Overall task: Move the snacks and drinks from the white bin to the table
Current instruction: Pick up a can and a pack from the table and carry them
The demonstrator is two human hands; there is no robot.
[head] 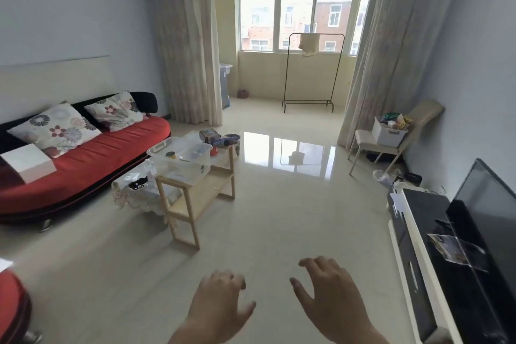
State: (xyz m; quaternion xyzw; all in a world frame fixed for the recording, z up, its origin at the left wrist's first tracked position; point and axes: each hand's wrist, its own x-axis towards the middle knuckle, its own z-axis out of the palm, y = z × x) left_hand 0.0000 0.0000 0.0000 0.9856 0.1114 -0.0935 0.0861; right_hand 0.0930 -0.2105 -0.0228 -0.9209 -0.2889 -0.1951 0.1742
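Left hand [220, 301], right hand [332, 296] empty, fingers relaxed, free to carry; white bin [388, 135], seemingly full, sits on chair [363, 137].

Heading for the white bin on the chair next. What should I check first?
1. Free left hand: ok, open, holding nothing.
2. Free right hand: ok, open, holding nothing.
3. Stocked white bin: ok, snack packets heap above its rim, on the chair.
4. Passable floor to the chair: ok, bare tiles in between.
5. Space on the wooden table: cannot tell; a clear bin covers much of the top.
6. Drinks in the white bin: cannot tell, too small.
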